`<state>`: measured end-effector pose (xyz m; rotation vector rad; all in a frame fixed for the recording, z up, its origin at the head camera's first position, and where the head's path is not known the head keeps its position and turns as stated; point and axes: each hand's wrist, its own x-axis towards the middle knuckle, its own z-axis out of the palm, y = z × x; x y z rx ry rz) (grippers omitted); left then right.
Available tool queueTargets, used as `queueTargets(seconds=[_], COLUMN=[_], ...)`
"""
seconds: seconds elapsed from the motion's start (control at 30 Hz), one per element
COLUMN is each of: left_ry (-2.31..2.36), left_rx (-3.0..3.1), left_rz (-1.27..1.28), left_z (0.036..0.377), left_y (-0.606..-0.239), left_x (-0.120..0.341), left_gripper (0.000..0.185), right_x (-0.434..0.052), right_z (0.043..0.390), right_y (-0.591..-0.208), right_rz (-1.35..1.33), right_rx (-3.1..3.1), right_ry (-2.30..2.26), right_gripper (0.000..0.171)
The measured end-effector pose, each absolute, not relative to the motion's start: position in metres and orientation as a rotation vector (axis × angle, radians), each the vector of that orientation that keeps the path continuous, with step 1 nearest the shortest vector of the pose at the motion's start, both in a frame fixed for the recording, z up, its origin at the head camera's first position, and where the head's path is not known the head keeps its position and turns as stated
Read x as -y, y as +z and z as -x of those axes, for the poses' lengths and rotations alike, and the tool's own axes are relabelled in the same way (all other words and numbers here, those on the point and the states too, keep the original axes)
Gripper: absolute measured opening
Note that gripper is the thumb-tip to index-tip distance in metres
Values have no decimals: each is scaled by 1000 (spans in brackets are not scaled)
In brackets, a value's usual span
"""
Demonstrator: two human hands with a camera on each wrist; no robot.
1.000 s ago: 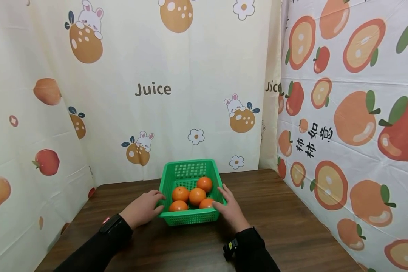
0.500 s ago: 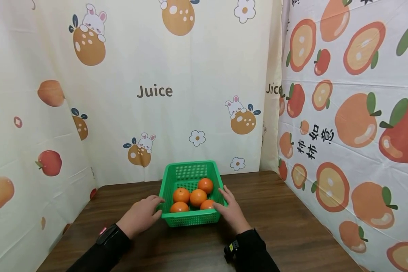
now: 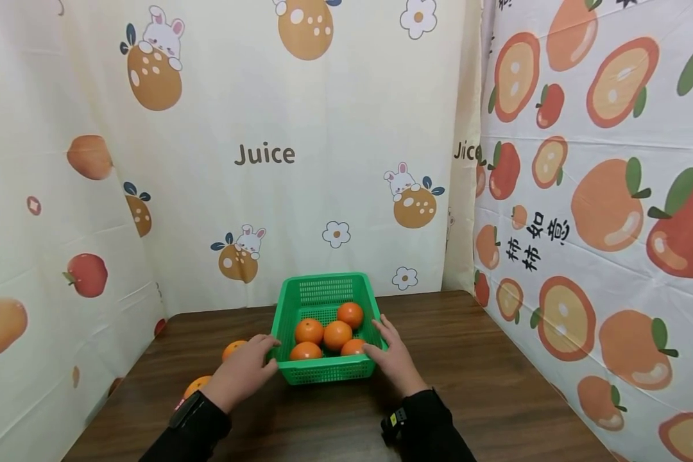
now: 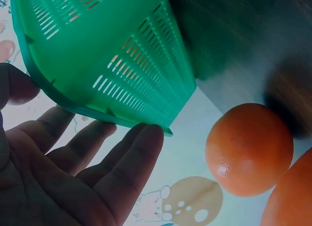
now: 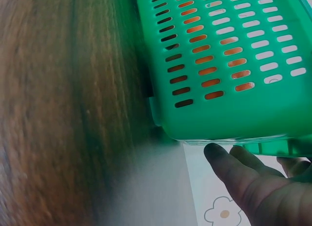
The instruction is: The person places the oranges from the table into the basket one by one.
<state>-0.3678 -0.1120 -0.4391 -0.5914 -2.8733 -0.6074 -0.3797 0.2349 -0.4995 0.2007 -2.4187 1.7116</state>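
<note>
Green basket (image 3: 326,370) sits mid-table (image 3: 496,391) with four oranges (image 3: 337,335) in it. Left hand (image 3: 244,371) has loosely spread fingers (image 4: 127,160) up against the basket's left rim, and right hand (image 3: 394,359) is the same on the right rim, fingers nearly straight. Two loose oranges (image 3: 233,349) lie just left of the left hand.
</note>
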Motion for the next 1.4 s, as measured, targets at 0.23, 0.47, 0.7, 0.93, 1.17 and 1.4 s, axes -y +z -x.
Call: queueTargets(seconds=[0.23,0.47,0.7,0.93,1.17,1.4], left_ry=[-750,-688,-579,-501,-472,-498], left_rx=[2875,2799,2794,3087,3178,3177], left_rz=[525,523,391,195,103,50], left_z=[362,363,366,367,369,368], left_y=[-442,-442,-447,-454,-458,-458], left_x=[125,143,156,169,175,178], left_gripper=[50,51,50,68,70,75], right_x=[-233,-232,-234,-236,-235,-234], right_z=[378,378,378,377,377,379], right_y=[-498,-497,-497,-498,-497,-498], right_rz=[-210,-189,-181,-184,-181,-163], right_rx=[2409,2399,2402,2401,2403,2406], right_ry=[1760,1779,1776,1771,1769,1757], right_gripper=[72,72,72,72,72,72])
